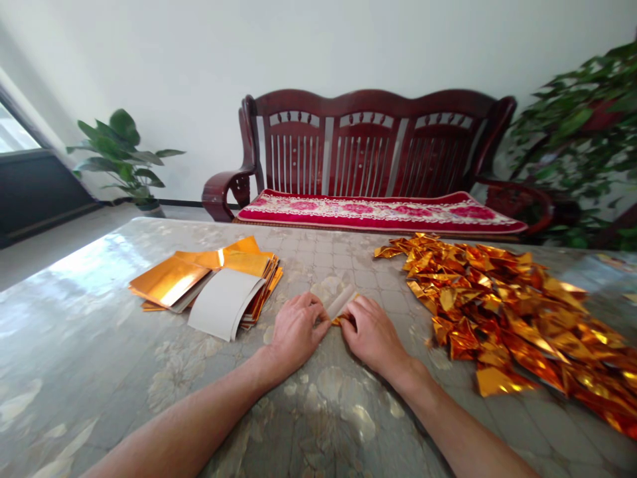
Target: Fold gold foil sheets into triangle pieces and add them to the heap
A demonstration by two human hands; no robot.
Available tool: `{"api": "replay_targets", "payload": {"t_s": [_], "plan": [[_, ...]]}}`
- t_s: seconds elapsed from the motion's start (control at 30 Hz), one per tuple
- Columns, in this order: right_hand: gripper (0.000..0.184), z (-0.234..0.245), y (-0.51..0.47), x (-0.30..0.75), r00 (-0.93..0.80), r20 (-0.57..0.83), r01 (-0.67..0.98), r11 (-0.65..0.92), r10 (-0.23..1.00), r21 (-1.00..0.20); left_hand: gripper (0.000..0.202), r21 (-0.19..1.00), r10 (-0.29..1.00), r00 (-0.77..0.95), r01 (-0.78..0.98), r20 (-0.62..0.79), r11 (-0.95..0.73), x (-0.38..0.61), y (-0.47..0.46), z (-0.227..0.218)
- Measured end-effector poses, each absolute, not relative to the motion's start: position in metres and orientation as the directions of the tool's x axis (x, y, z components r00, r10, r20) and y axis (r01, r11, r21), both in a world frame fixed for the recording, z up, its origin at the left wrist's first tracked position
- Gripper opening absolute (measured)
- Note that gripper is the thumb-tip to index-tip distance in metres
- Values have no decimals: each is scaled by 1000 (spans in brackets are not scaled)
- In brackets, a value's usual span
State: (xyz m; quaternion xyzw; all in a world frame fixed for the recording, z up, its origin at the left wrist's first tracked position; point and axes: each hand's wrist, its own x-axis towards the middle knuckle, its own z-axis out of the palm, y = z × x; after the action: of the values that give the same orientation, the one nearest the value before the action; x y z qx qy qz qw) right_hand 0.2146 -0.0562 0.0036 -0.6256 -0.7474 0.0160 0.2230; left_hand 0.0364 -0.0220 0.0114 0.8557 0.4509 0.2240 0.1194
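My left hand (297, 327) and my right hand (371, 332) rest side by side on the table (99, 345), both pinching one small gold foil sheet (341, 307) between them. The sheet is partly folded, its white back up and a gold edge showing at my fingertips. A loose stack of flat gold foil sheets (209, 282), some turned white side up, lies to the left of my left hand. A large heap of folded gold foil pieces (512, 312) spreads to the right of my right hand.
The table has a glossy, grey floral-patterned top. Behind it stands a dark red wooden bench (368, 156) with a red cushion (378, 211). A potted plant (122, 156) stands at the far left, and leafy branches (577, 133) at the right.
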Motion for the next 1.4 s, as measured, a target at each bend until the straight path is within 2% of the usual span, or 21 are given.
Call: {"api": "replay_targets", "payload": {"t_s": [0.47,0.87,1.1,1.2,1.27,1.4], "plan": [[15,1,-55,216,-121,323,918,230,939,-323,10,379,825,450,737,342,-559,38,-22,8],[14,4,-56,215,-118,308,924,218,944,-314,7,407,866,429,764,258,-500,41,-24,10],[14,5,-54,215,-122,289,922,216,950,-322,12,435,879,396,765,265,-475,36,-24,10],[14,5,-55,216,-120,285,922,214,951,-324,9,406,840,449,737,303,-540,31,-30,13],[14,6,-55,216,-120,286,922,213,951,-323,17,367,788,523,699,324,-614,30,-37,14],[13,5,-55,216,-118,289,924,211,950,-317,25,288,671,694,607,262,-740,35,-49,15]]}}
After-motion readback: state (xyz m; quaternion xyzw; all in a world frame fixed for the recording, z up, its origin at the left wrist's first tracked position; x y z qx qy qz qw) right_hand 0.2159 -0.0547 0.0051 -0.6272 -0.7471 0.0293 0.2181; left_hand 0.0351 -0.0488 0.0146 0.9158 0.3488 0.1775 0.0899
